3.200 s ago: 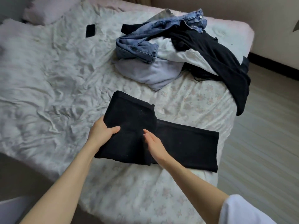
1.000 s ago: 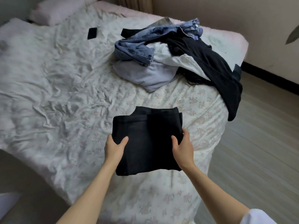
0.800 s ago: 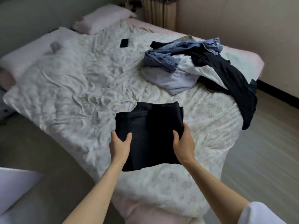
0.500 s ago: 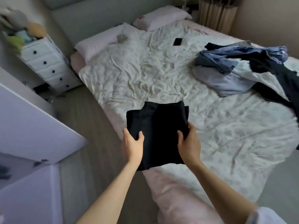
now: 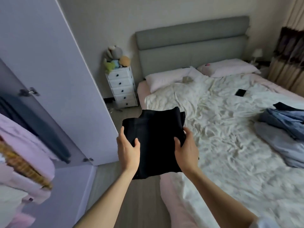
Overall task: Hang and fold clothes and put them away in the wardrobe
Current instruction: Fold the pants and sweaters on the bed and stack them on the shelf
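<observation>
The person carries the folded black garment (image 5: pixel 156 142) in the air between both hands, over the strip of floor (image 5: pixel 144 203) between the bed (image 5: pixel 230 145) and the wardrobe. The left hand (image 5: pixel 127 152) grips its left edge, thumb curled on top and fingers (image 5: pixel 121 132) wrapped beneath; the right hand (image 5: pixel 186 150) pinches the right edge the same way, thumb over the cloth. To do this carry well, the judgement is that both grips should stay level and keep light outward tension, so the stacked layers do not slide apart or sag in the middle. Left of the fingers the open wardrobe door (image 5: pixel 54 76) stands edge-on, its long edge close to the left hand, with hanging pink clothes (image 5: pixel 24 153) beyond it. Right of the fingers the mattress corner sits near the right forearm. Ahead, the floor runs clear to a white drawer chest (image 5: pixel 122 88). The pile of unfolded clothes (image 5: pixel 283 129) lies far right on the bed.
</observation>
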The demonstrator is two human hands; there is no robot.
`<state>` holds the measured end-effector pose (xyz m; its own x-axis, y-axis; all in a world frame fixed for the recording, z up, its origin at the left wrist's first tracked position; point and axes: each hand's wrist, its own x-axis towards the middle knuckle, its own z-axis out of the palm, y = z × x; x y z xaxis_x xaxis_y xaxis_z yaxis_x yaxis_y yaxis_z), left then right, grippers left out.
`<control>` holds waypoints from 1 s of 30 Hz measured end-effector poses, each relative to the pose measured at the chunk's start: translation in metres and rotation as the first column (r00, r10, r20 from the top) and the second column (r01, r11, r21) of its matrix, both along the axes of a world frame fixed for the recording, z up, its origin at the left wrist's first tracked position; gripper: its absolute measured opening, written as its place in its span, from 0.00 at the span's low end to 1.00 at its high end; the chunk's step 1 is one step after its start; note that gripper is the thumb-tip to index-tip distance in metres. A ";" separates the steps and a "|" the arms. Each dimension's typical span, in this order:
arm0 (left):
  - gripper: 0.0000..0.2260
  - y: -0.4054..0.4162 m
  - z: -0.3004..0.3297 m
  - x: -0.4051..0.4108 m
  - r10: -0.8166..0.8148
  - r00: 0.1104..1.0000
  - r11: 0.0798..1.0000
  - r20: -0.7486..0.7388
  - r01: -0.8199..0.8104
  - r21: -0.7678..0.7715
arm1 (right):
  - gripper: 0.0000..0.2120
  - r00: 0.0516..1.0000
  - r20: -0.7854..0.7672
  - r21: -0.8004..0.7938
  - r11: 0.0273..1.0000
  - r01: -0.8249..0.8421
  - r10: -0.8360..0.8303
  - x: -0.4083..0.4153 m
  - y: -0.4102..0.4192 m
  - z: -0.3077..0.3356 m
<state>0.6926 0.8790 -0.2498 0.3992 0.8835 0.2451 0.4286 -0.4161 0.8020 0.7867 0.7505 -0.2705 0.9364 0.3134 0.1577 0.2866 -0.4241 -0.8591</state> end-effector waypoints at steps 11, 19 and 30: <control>0.25 0.147 0.066 -0.008 0.100 0.982 0.982 0.158 -0.123 0.143 | 0.20 0.972 0.180 0.106 0.979 -0.172 0.151 0.016 0.168 0.079; 0.23 0.291 0.144 -0.037 0.217 0.917 0.919 0.335 -0.308 0.247 | 0.20 0.911 0.288 0.261 0.892 -0.370 0.294 0.004 0.322 0.155; 0.22 0.451 0.270 -0.100 0.379 0.763 0.630 0.524 -0.627 0.458 | 0.17 0.699 0.500 0.484 0.504 -0.716 0.512 -0.021 0.541 0.279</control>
<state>0.5927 1.3303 0.0198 -0.2883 0.5415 0.7897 0.4621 -0.6436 0.6101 0.7654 1.2918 0.0082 0.4294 0.5278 0.7328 0.5067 0.5309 -0.6793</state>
